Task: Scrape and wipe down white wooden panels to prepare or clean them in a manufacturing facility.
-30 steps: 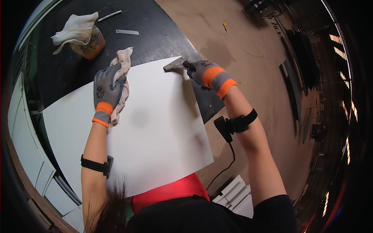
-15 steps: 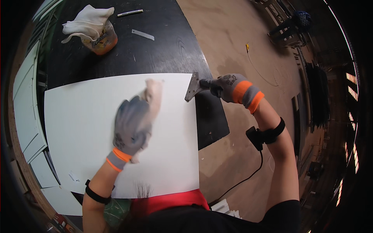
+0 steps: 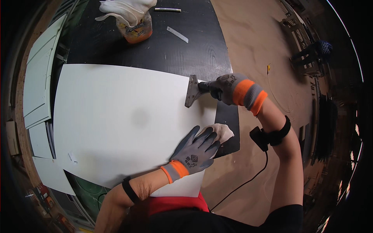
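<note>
Hands: left (image 3: 196,149) presses rag (image 3: 222,132) on white panel (image 3: 116,116), right (image 3: 227,88) grips scraper (image 3: 192,91).

Matt white panel (image 3: 116,124), seemingly metal scraper (image 3: 192,91), soft cloth (image 3: 222,132).

Black worktable (image 3: 186,50) under white panel (image 3: 116,116), glue jar (image 3: 136,29), marker (image 3: 167,9).

Scraper (image 3: 193,91) and cloth (image 3: 222,132) on panel (image 3: 116,116)
</note>
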